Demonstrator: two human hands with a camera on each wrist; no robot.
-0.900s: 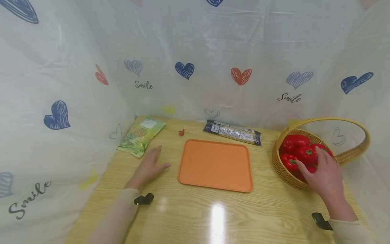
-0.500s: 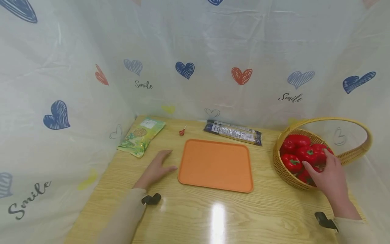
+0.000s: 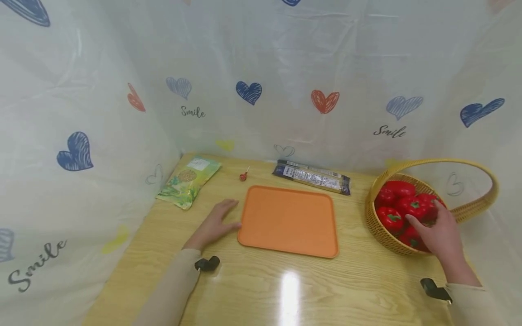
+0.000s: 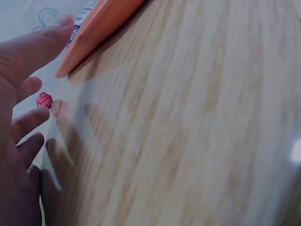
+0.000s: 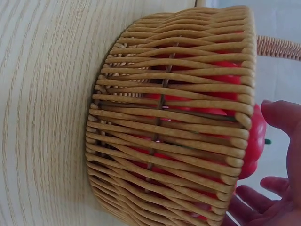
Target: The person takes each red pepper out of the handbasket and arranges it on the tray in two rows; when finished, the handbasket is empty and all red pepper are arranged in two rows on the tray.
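Observation:
My left hand point(image 3: 215, 225), fingers loosely spread, is beside the left edge of an orange tray point(image 3: 289, 221), the thumb tip right at its rim. In the left wrist view that thumb overlaps the tray's edge point(image 4: 96, 33), and a red lollipop point(image 4: 44, 100) shows beyond the fingers. On the right, a wicker basket point(image 3: 377, 230) with a tall arched handle holds several red bell peppers point(image 3: 390, 219). Over its near right side reaches my right hand point(image 3: 443, 233), thumb and fingers apart. The right wrist view has this hand point(image 5: 287, 188) close by the rim and a pepper point(image 5: 255, 143).
A green and yellow packet of grain point(image 3: 189, 181) lies at the back left of the wooden table point(image 3: 244, 285). Behind the tray is a long dark packet point(image 3: 311, 176) with white labels. A white curtain point(image 3: 285, 59) printed with hearts surrounds the table.
My left hand has moved right, from near the grain packet to the tray's left edge. The right hand has shifted slightly right and down over the basket, uncovering more of the peppers.

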